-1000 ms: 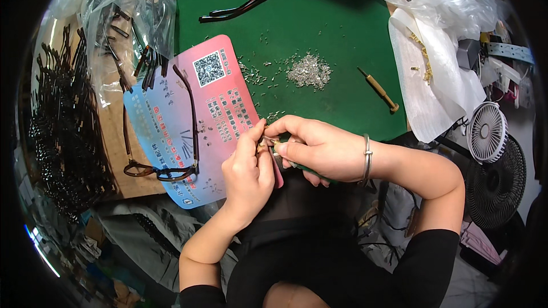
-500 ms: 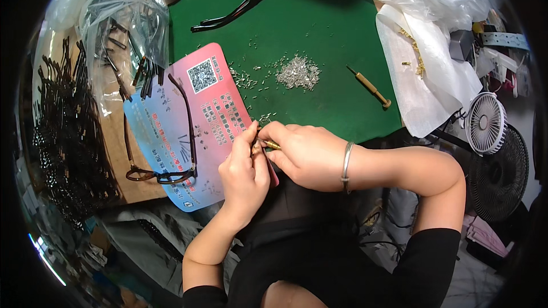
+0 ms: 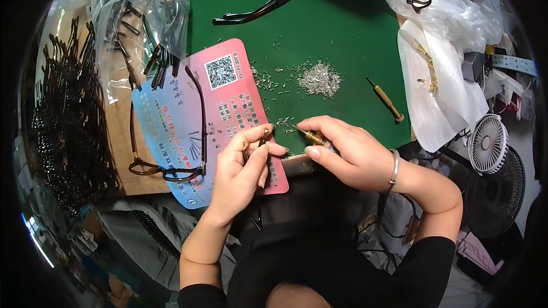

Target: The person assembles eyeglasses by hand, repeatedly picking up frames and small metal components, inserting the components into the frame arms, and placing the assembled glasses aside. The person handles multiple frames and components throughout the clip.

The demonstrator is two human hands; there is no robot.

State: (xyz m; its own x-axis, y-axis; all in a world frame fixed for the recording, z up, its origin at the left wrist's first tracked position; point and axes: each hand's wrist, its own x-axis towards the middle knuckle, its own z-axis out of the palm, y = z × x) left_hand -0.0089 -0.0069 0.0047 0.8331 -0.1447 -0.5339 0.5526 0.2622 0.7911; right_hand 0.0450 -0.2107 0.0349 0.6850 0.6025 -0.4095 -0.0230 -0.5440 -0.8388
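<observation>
My left hand [image 3: 237, 177] is closed on a dark eyeglass part [image 3: 263, 138] with a gold-coloured fitting at its upper end; much of it is hidden by the fingers. Dark thin ends poke out below that hand. In my right hand [image 3: 348, 157] is a brass screwdriver [image 3: 313, 136], its thin tip pointing up and left, apart from the eyeglass part. Close to the tip lie a few loose tiny screws [image 3: 283, 122] on the green mat [image 3: 354, 120]. Farther off is a heap of silvery screws [image 3: 319, 80]. My left hand is over a pink and blue printed card [image 3: 251, 102].
Brown eyeglasses [image 3: 182, 173] rest on the card's left part. A second screwdriver [image 3: 386, 100] and dark temples [image 3: 262, 8] lie on the mat. Many temples [image 3: 68, 120] are piled at left. White sheeting [image 3: 425, 108] and a small fan [image 3: 489, 144] are at right.
My hands have moved apart: the right one drew away to the right with the screwdriver, its tip leaving the eyeglass part. The whole view has shifted slightly.
</observation>
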